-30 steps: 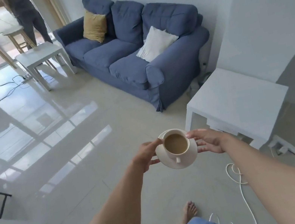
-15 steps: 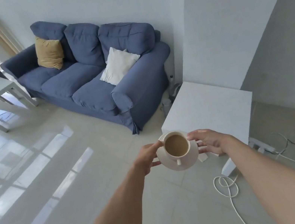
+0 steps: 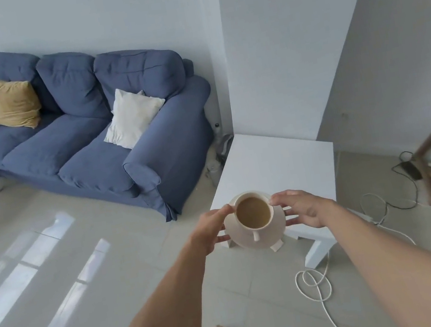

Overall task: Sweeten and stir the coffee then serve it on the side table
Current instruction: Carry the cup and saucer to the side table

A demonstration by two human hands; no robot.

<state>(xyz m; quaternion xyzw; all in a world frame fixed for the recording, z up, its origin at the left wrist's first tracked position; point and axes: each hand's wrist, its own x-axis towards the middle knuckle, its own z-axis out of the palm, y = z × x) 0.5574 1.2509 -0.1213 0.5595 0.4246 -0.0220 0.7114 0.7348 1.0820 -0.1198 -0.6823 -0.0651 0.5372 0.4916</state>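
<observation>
both hands, the left hand (image 3: 211, 230) and the right hand (image 3: 304, 209), had their grip closed on the saucer (image 3: 256, 239) under the coffee cup (image 3: 254, 213), held above the near edge of the white table (image 3: 280, 163).

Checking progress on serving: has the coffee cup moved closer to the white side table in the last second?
Yes. The coffee cup has come toward the side table and now overlaps its near edge.
</observation>
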